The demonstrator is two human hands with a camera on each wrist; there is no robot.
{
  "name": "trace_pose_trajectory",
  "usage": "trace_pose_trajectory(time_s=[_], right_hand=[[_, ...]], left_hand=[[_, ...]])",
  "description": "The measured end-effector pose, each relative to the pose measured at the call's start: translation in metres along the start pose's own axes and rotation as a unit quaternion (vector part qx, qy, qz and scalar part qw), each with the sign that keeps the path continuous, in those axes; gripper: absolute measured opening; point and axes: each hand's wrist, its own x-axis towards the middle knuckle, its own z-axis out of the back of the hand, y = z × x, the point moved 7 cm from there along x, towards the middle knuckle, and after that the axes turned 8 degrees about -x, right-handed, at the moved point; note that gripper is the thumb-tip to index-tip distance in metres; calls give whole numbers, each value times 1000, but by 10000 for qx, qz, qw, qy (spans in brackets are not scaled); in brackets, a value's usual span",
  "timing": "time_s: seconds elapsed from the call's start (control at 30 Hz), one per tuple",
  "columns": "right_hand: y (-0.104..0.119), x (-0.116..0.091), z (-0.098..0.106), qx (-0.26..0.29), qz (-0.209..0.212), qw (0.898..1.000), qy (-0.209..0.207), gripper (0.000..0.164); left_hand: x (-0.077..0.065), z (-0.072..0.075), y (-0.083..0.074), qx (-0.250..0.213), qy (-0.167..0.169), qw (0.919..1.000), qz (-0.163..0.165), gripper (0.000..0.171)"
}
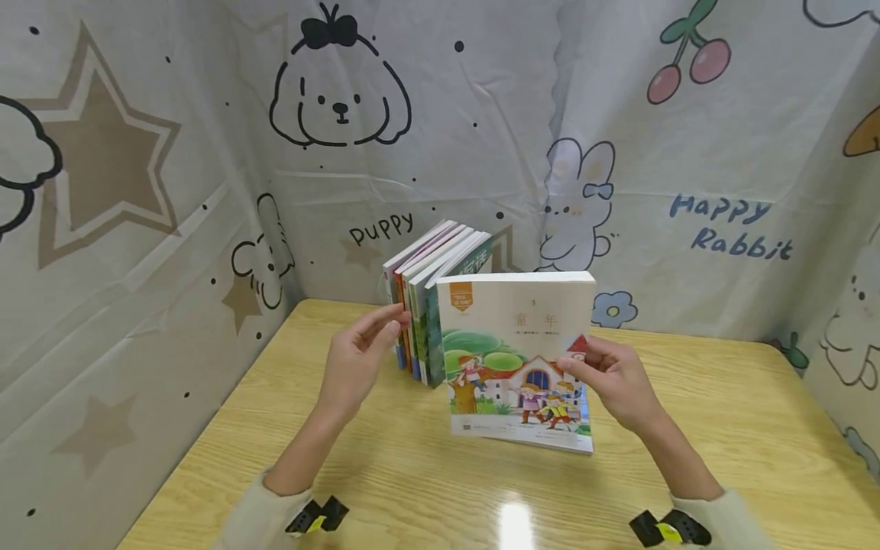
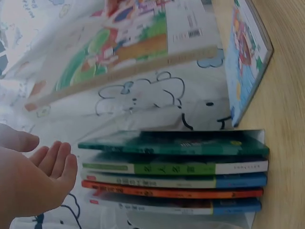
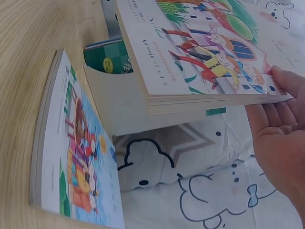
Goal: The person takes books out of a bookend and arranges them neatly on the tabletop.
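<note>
My right hand (image 1: 619, 382) pinches the right edge of a cream paperback book (image 1: 509, 328), its cover drawn with children by a house and green trees. The book is upright and faces me. Left of it, several thin books (image 2: 176, 181) stand in a row, with green, orange and white spines. My left hand (image 1: 360, 359) is beside these spines with its fingers loosely bent. In the left wrist view a small gap parts the fingertips (image 2: 59, 160) from the row. A blue-covered book (image 3: 83, 157) stands on the table, mostly hidden behind the cream one in the head view.
A pale holder panel (image 3: 114, 102) stands against the row of books. The wooden table (image 1: 385, 473) runs back to a cloth (image 1: 447, 153) printed with cartoon animals, which hangs at the back and both sides.
</note>
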Motion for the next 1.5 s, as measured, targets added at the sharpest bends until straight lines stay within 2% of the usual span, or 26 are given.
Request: trace_pose_trajectory(time_s=[0.13, 0.23, 0.33, 0.7, 1.07, 1.37, 1.43, 1.5], right_hand=[[-6, -6, 9, -157, -135, 9997, -90, 27], [-10, -9, 16, -152, -153, 9997, -121, 27], [-13, -13, 23, -81, -200, 9996, -165, 27], [-36, -34, 49, 76, -569, 9977, -353, 29], [-65, -55, 77, 333, -1300, 9897, -491, 33], [-88, -72, 95, 983, -1731, 9784, -558, 21], [-94, -75, 97, 1027, -1881, 9751, -569, 26], [-100, -79, 100, 978, -2046, 9721, -591, 37]], left_hand=[[11, 15, 26, 342, -377, 9984, 229, 35], [19, 25, 42, 701, -646, 9951, 270, 38], [25, 30, 50, 960, -859, 9913, 255, 41], [51, 35, 69, 1273, -1308, 9832, 33, 39], [63, 32, 74, 1260, -1283, 9837, -90, 34], [69, 35, 83, 1569, -1231, 9799, 16, 30], [70, 35, 86, 1636, -1163, 9796, 51, 30], [72, 34, 88, 1675, -1085, 9799, 68, 31]])
